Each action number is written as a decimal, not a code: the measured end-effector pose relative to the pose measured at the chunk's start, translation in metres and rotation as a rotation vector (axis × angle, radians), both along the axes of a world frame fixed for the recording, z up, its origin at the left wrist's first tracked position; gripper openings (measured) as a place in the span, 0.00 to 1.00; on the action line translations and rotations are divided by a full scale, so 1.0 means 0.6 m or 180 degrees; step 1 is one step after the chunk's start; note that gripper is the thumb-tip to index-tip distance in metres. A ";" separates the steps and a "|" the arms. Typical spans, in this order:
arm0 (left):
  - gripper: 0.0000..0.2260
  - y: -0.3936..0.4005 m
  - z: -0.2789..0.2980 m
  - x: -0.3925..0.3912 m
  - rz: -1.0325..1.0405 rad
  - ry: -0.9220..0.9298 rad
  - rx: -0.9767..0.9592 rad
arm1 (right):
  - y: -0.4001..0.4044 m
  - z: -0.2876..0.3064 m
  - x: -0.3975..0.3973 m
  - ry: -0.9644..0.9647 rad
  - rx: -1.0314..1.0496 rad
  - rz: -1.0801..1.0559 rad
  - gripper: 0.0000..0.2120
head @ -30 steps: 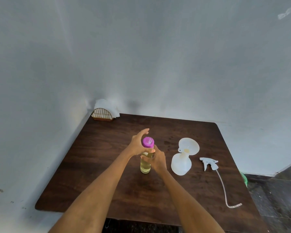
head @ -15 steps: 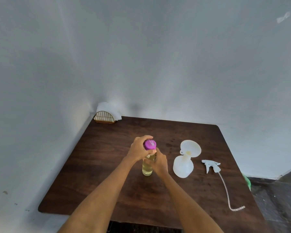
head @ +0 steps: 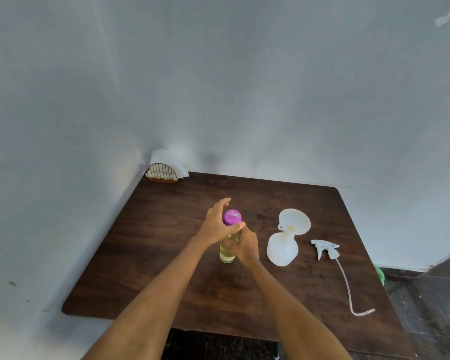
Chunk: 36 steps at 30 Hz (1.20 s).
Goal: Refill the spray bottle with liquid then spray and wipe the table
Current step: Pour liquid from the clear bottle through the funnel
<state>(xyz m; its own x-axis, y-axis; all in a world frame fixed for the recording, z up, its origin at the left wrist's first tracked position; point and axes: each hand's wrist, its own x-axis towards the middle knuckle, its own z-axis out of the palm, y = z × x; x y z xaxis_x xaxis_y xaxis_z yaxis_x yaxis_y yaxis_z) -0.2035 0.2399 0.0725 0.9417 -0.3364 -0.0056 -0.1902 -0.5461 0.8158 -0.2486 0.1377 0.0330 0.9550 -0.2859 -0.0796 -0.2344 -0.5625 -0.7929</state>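
A clear bottle of yellowish liquid [head: 227,253] stands upright mid-table, topped by a purple cap [head: 232,217]. My right hand [head: 246,245] is wrapped around the bottle's upper body. My left hand [head: 217,224] rests against the cap, thumb pressed on its front and fingers spread behind it. To the right stands the white translucent spray bottle [head: 282,249] with a white funnel [head: 295,220] seated in its neck. The white spray trigger head [head: 325,249] lies further right on the table, its dip tube [head: 348,289] trailing toward the near edge.
The dark wooden table [head: 166,255] sits in a corner of grey walls. A gold wire napkin holder with white napkins [head: 164,170] stands at the far left corner. Dark floor and something green [head: 380,275] show past the right edge.
My left hand closed over the purple cap half a second ago; now its fingers have spread apart again, with the thumb still on the cap. The right hand stays on the bottle.
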 end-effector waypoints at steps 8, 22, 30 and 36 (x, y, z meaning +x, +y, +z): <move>0.21 0.034 -0.006 0.000 0.0599 -0.0512 -0.0349 | 0.002 0.001 -0.001 0.0002 -0.0031 -0.0009 0.30; 0.24 -0.001 0.021 0.014 -0.0041 -0.0664 0.1019 | 0.006 0.006 -0.003 0.0076 -0.0064 -0.0005 0.34; 0.24 0.003 0.043 0.025 0.0876 -0.0165 -0.0410 | 0.004 0.001 0.000 0.0068 0.0060 -0.0074 0.29; 0.24 0.097 -0.052 -0.010 0.1247 0.0338 -0.0458 | 0.002 -0.004 -0.003 -0.0009 0.0075 -0.0084 0.27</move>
